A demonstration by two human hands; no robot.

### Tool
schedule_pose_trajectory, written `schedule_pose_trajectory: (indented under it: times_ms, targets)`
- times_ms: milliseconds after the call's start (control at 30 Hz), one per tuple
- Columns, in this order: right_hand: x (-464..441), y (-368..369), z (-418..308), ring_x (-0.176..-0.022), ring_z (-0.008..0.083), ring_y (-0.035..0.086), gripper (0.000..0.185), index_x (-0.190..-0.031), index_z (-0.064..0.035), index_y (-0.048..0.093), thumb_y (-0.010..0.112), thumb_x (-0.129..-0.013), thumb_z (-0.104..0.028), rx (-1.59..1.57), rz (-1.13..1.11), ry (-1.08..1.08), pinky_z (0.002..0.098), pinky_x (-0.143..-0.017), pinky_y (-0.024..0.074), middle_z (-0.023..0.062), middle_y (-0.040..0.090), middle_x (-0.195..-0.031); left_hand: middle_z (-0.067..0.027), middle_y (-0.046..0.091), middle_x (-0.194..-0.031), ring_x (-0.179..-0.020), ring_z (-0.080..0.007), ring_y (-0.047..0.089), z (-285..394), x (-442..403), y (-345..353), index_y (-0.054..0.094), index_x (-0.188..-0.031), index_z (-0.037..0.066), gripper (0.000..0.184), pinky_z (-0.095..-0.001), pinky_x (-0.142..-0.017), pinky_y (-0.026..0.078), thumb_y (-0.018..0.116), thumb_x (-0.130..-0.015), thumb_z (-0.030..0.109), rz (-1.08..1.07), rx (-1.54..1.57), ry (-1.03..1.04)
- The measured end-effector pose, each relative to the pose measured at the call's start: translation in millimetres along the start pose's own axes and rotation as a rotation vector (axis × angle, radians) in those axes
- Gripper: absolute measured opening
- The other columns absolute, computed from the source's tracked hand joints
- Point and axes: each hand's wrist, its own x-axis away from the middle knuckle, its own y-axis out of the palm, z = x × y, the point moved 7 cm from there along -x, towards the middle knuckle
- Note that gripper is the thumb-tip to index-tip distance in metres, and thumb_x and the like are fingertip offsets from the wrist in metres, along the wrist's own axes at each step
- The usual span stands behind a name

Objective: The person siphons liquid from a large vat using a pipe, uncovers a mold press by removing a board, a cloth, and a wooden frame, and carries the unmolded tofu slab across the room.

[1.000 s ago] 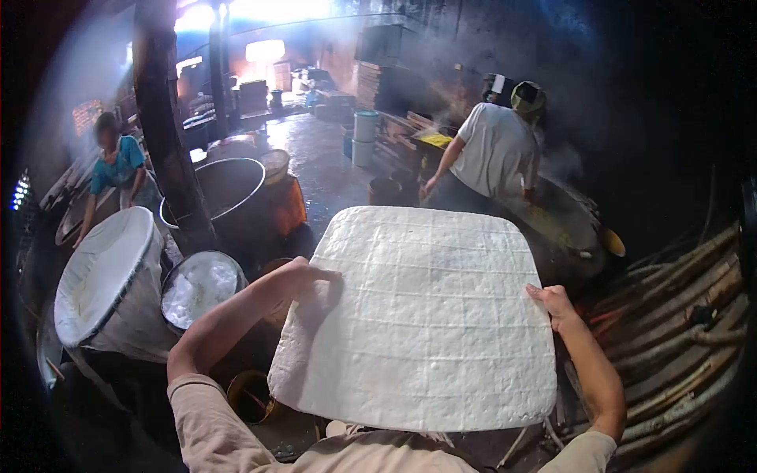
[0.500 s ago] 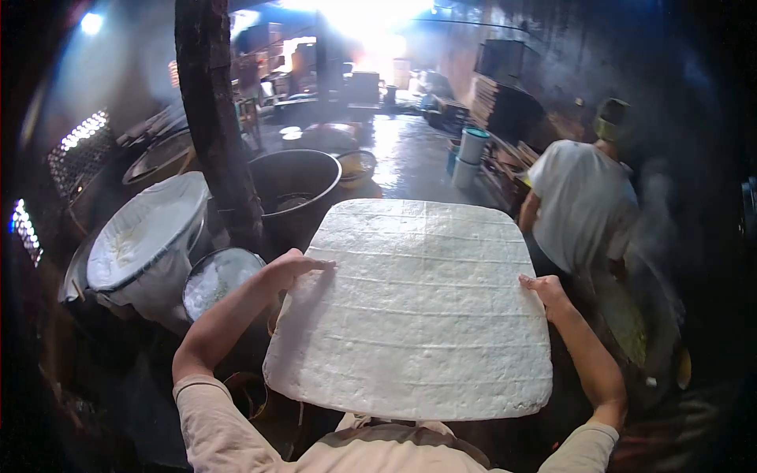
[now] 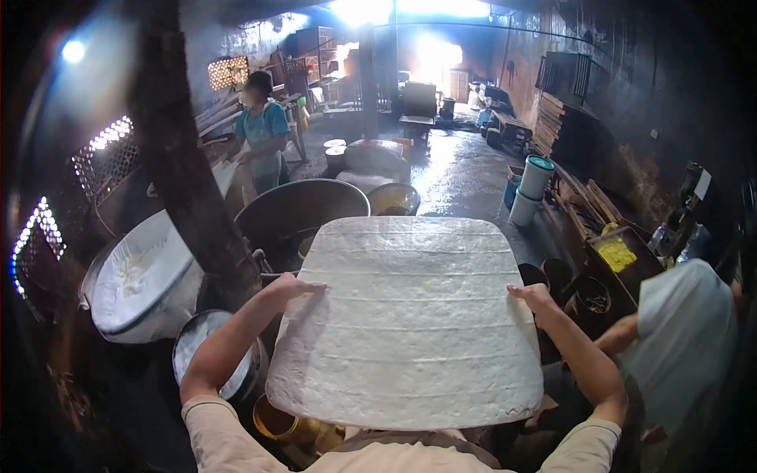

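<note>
A large white slab of tofu (image 3: 410,323) with rounded corners and faint parallel lines across its top lies roughly level in front of my chest. My left hand (image 3: 292,292) grips its left edge, thumb on the upper face and fingers hidden below. At the opposite edge my right hand (image 3: 538,301) holds it the same way, thumb on top. Whether a board supports the slab from underneath cannot be seen.
A dark post (image 3: 189,150) rises at left beside a cloth-lined basin (image 3: 150,268) and a metal vat (image 3: 303,199). A co-worker in a blue shirt (image 3: 264,122) stands beyond; another in a white shirt (image 3: 682,323) bends close at right. White buckets (image 3: 536,180) stand near wooden planks.
My view has shifted, bringing the blue-shirted co-worker into sight behind the post. The white-shirted co-worker now appears lower and farther right, bent over. Both my hands keep hold of the slab.
</note>
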Motion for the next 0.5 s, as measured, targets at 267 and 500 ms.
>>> schedule_pose_trajectory:
  times_ms: [267,500]
  targets:
    - [-39,-7,9,-0.085,0.0236,0.059,0.056,-0.091,0.0059,0.068,0.077,-0.073,-0.046,0.042,-0.05,-0.054,0.0358,-0.075,0.045,0.0154,0.064,-0.091,-0.0258,0.048,-0.128,-0.119,-0.0386,0.049,14,-7,14,0.049,-0.123,-0.013,0.098,-0.0548,-0.096,0.037,0.086,-0.057,0.05,-0.169,0.084,0.112]
    - [-20,-4,-28,-0.063,0.0167,0.059,0.036,-0.085,0.0058,0.067,0.073,-0.081,-0.029,0.096,-0.039,-0.008,0.0328,-0.054,0.0464,0.0086,0.063,-0.074,-0.023,0.054,-0.123,-0.114,-0.0365,0.053,7,-7,32,0.053,-0.12,-0.01,0.093,-0.048,-0.093,0.043,0.085,-0.059,0.051,-0.126,0.109,0.039]
